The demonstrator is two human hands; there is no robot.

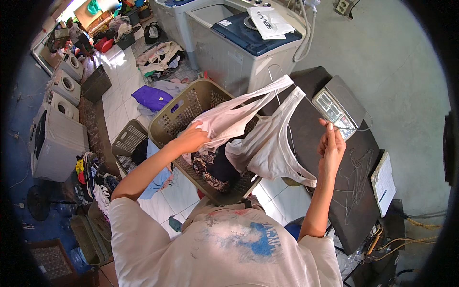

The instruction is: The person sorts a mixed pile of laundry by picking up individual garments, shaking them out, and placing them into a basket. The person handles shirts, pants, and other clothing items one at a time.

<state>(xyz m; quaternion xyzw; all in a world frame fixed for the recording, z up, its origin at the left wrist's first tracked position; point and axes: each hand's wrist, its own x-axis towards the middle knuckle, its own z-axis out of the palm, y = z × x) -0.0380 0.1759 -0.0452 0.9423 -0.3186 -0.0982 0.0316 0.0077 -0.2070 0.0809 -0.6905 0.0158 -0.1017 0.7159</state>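
My left hand (195, 138) grips the pale fabric of a white sleeveless top (229, 120) above a brown plastic laundry basket (168, 123). Straps of the top spread up and to the right, and a thin white wire hanger (275, 88) shows among them. Dark patterned clothes (211, 168) lie in the basket below. Apart from the top, my right hand (331, 141) is raised over the dark table, with thumb and fingertips close together beside a scale (333, 111). A thin dark line reaches its fingertips; whether the hand holds it is unclear.
Wire hangers (353, 179) and a notebook with a pen (383, 184) lie on the dark table (304, 132). Behind the basket stands a twin-tub washing machine (222, 50). A smaller basket (131, 140), clothes piles (159, 59) and front-loading washers (68, 84) are leftward; a person (77, 36) is far back.
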